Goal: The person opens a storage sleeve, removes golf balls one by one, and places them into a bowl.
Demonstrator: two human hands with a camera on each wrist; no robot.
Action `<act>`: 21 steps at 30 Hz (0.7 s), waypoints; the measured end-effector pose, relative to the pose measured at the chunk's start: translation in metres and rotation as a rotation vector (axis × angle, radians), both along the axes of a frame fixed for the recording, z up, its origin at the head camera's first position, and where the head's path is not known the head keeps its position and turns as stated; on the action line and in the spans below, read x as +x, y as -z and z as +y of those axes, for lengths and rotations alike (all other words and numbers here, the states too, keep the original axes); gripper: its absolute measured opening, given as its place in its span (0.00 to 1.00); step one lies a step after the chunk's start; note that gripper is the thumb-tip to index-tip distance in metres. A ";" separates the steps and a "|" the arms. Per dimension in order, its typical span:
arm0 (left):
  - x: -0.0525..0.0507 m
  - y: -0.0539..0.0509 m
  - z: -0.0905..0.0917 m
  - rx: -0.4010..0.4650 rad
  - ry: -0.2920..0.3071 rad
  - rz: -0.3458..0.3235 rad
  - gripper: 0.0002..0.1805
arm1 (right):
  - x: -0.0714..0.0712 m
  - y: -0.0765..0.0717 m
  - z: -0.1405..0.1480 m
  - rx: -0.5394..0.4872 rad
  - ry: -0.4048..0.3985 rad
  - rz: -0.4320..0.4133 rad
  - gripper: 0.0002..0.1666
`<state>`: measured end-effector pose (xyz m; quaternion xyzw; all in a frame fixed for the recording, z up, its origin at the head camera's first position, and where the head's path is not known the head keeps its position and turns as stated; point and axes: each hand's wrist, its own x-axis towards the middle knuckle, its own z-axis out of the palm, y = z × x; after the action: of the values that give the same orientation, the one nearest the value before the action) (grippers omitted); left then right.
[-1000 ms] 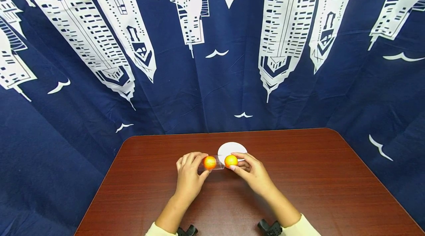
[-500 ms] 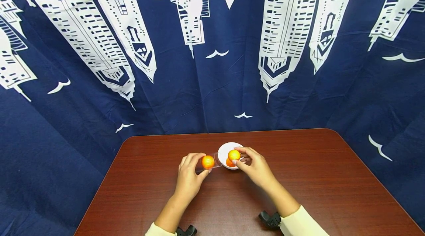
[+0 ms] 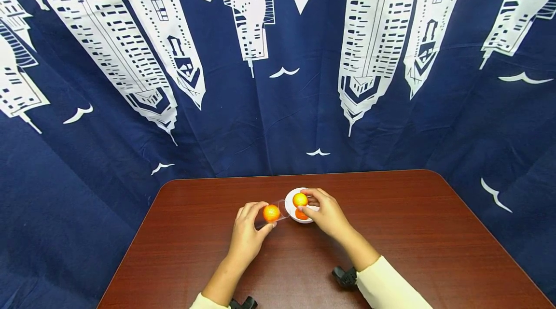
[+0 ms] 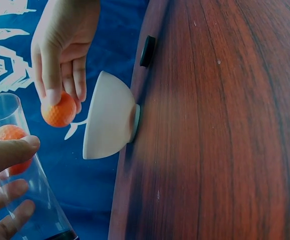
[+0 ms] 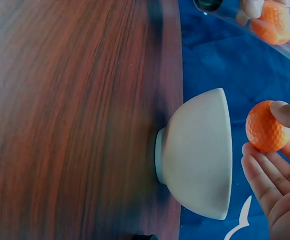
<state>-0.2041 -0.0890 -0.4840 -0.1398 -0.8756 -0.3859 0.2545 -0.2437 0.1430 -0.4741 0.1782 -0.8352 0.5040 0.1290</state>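
Note:
My left hand (image 3: 246, 234) grips a clear tube (image 4: 43, 197), tilted in the left wrist view, with a dark end. Inside the tube sits an orange golf ball (image 3: 271, 213). My right hand (image 3: 326, 215) pinches a second dimpled orange golf ball (image 5: 268, 126) between thumb and fingers. This ball is held above the mouth of a white bowl (image 4: 109, 117), apart from its rim. Another orange ball (image 3: 300, 214) lies in the bowl, partly covered by my right fingers in the head view. The tube's mouth is just left of the bowl in the head view.
The bowl stands on a reddish-brown wooden table (image 3: 391, 231). A small black disc (image 4: 148, 51) shows near the table edge in the left wrist view. Behind the table hangs a navy cloth (image 3: 304, 120) printed with white buildings and birds.
My right hand has carried its ball from beside the tube to above the bowl. The ball in the bowl has come into sight. My left hand has tilted the tube slightly, staying nearly in place.

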 end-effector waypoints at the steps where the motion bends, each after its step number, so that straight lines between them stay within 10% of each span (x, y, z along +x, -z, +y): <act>1: 0.000 0.000 0.000 0.002 0.000 -0.003 0.29 | -0.001 0.001 0.000 0.008 -0.002 0.004 0.26; 21: 0.002 -0.002 0.000 0.055 0.032 -0.076 0.27 | -0.021 0.011 -0.009 0.265 0.023 0.079 0.24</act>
<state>-0.2020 -0.0887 -0.4824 -0.1320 -0.8713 -0.4191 0.2184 -0.2646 0.1340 -0.4846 0.2039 -0.8907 0.3802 0.1431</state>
